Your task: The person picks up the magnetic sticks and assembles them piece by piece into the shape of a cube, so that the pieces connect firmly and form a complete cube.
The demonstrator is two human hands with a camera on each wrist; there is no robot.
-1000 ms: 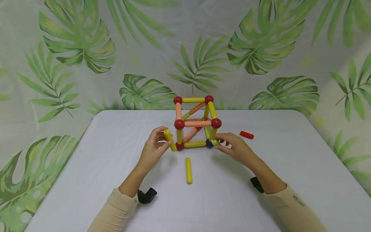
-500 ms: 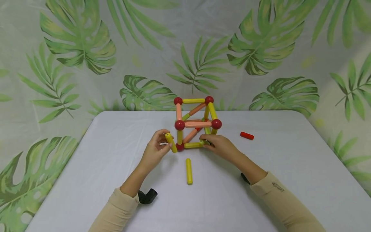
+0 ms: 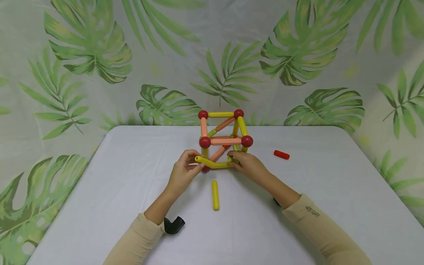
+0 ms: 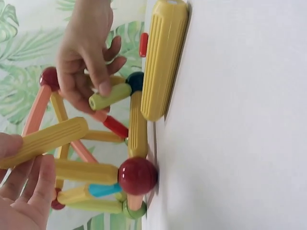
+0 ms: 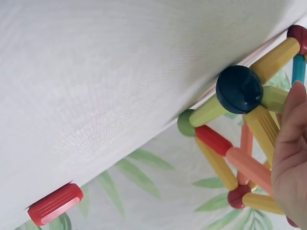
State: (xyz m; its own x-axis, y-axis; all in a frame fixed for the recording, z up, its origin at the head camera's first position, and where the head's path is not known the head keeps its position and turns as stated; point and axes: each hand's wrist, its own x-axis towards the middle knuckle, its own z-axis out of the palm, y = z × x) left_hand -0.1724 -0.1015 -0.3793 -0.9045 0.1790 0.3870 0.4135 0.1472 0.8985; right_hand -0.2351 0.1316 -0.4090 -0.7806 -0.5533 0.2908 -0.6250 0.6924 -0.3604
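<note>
A cube-like frame of rods and balls, with a salmon rod (image 3: 226, 141) and red balls along its top, stands mid-table. My left hand (image 3: 183, 175) pinches a long yellow rod (image 3: 205, 162) in front of the frame's left side. In the left wrist view this rod (image 4: 53, 139) is held off the table. With thumb and fingers, my right hand (image 3: 252, 168) pinches a short light-green rod (image 4: 111, 97) at the lower front right corner. One end of it meets the dark blue ball (image 5: 239, 89); in the head view the hand hides that ball.
A loose yellow rod (image 3: 215, 195) lies on the white table in front of the frame. Off to the right lies a short red rod (image 3: 281, 154). A leaf-patterned cloth (image 3: 172, 66) hangs behind the table.
My right hand has moved left to the dark blue ball, carrying the short green rod. My left hand has shifted slightly right, and its yellow rod has tipped from steep to flatter.
</note>
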